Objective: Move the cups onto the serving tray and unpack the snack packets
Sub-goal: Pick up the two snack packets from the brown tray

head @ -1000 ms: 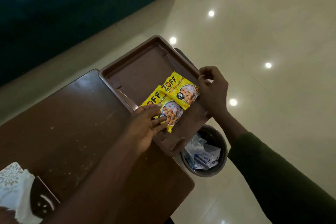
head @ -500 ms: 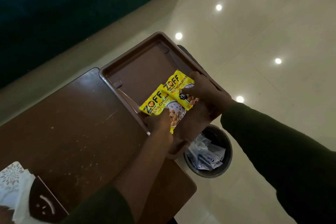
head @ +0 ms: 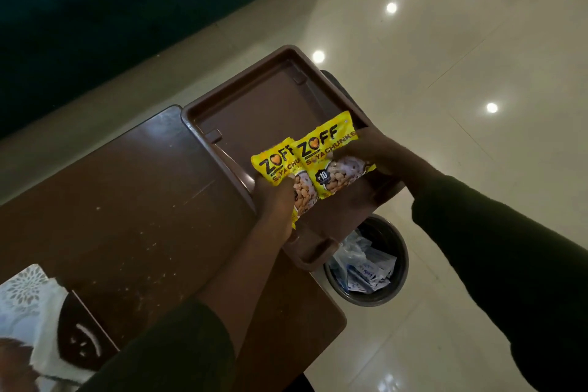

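Two yellow snack packets, joined side by side, are held just above the brown serving tray [head: 254, 105]. My left hand [head: 275, 200] grips the lower end of the left packet [head: 276, 165]. My right hand [head: 378, 154] grips the right edge of the right packet [head: 327, 153]. The tray lies at the table's far right corner and overhangs the edge. Its far half is bare. No cups are in view.
A dark wooden table [head: 127, 216] stretches to the left. A round dark waste bin [head: 369, 264] with white wrappers stands on the pale tiled floor below the tray. A white patterned cloth [head: 28, 299] lies at the near left corner. A dark sofa [head: 111, 9] fills the top left.
Both hands have closed on the packets, which lay flat in the tray a second ago. The packets are now lifted slightly and tilted towards me.
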Demonstrator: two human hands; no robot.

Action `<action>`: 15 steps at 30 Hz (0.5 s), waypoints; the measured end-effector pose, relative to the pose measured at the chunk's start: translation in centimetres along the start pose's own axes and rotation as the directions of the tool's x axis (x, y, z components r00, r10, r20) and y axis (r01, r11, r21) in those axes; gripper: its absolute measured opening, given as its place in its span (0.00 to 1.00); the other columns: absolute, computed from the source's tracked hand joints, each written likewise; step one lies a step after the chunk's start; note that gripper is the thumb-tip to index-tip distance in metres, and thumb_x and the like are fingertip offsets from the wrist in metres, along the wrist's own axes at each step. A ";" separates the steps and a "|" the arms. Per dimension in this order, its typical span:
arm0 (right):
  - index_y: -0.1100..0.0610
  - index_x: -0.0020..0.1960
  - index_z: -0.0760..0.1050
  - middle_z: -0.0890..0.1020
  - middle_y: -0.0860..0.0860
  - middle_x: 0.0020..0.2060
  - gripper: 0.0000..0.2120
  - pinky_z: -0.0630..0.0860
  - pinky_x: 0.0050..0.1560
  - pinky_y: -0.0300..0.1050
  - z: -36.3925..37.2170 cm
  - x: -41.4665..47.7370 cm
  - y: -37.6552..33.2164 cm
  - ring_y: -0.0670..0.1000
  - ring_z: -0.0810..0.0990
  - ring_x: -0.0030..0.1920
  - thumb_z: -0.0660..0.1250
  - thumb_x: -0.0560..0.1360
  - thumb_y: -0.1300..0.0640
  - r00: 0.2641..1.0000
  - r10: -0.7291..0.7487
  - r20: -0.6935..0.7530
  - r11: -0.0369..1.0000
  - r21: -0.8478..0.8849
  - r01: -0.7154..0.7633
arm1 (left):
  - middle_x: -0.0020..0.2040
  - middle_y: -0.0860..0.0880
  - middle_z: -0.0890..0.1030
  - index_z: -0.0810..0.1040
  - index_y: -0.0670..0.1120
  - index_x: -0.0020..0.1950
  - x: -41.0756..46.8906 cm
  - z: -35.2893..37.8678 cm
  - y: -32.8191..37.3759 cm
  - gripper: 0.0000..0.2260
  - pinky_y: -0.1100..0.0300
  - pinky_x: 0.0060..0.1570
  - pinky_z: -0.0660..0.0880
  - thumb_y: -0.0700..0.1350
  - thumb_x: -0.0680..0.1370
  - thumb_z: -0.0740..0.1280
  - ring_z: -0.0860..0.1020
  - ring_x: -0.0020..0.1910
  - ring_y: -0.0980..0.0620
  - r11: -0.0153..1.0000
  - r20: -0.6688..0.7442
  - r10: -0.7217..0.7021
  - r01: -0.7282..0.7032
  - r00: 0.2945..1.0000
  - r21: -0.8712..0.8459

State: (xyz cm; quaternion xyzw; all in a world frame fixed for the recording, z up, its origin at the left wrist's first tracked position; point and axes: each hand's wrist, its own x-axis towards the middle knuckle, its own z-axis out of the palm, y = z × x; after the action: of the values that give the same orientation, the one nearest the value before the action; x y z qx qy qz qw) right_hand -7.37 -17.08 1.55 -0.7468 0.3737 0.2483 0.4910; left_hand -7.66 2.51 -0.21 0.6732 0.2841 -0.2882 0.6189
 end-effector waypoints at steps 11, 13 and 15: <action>0.55 0.56 0.78 0.82 0.60 0.58 0.11 0.78 0.57 0.63 4.4 -3.2 -7.2 0.62 0.83 0.55 0.66 0.76 0.66 0.986 -0.140 0.090 0.952 0.288 0.109 | 0.58 0.43 0.77 0.60 0.47 0.55 -0.1 -11.3 6.4 0.21 0.42 0.53 0.80 0.40 0.74 0.71 0.80 0.55 0.41 0.983 -0.152 0.186 -0.185 0.971 0.021; 0.60 0.62 0.76 0.82 0.60 0.58 0.14 0.78 0.58 0.63 6.7 -3.8 -9.2 0.62 0.82 0.55 0.65 0.76 0.65 0.985 -0.155 0.072 0.958 0.255 0.132 | 0.59 0.40 0.77 0.61 0.46 0.56 0.1 -14.6 7.2 0.22 0.40 0.54 0.79 0.40 0.73 0.72 0.80 0.54 0.40 0.981 -0.203 0.188 -0.193 0.961 -0.007; 0.64 0.63 0.75 0.83 0.60 0.56 0.16 0.77 0.59 0.62 9.5 -4.4 -11.0 0.62 0.83 0.54 0.66 0.76 0.63 0.986 -0.166 0.034 0.961 0.231 0.154 | 0.57 0.40 0.78 0.63 0.43 0.58 0.2 -18.4 7.5 0.22 0.40 0.53 0.79 0.41 0.73 0.73 0.81 0.53 0.40 0.978 -0.250 0.183 -0.201 0.951 -0.048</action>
State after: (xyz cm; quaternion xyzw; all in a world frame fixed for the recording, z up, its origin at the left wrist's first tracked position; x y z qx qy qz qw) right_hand -1.20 -4.28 7.09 -0.7064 0.3250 0.1830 0.6015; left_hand -1.30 20.32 5.89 0.7050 0.3015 -0.1313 0.6283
